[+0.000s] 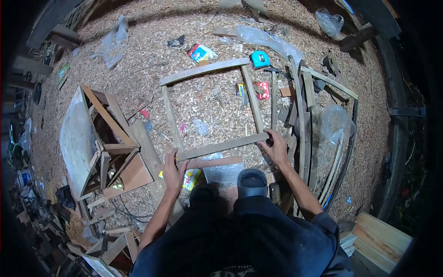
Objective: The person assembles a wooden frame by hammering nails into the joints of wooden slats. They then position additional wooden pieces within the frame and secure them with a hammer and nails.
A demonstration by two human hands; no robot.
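A rectangular wooden frame [223,147] of narrow slats lies on the chip-covered ground in front of my feet. My left hand [173,171] is closed around its near left corner. At the near right corner, my right hand [276,148] grips the other end of the same near slat. A loose wooden strip [216,162] lies just below that slat, close to my left hand. Beyond the far right corner sits a teal tape measure [260,59]. A hammer [273,94] lies along the frame's right side.
A wooden box-like structure [121,121] stands at left, with a plank [152,159] beside it. Several long wood strips [308,120] are piled at right. Plastic sheets [272,41], a red packet [263,90] and wrappers litter the wood chips. Pale boards [383,237] lie at lower right.
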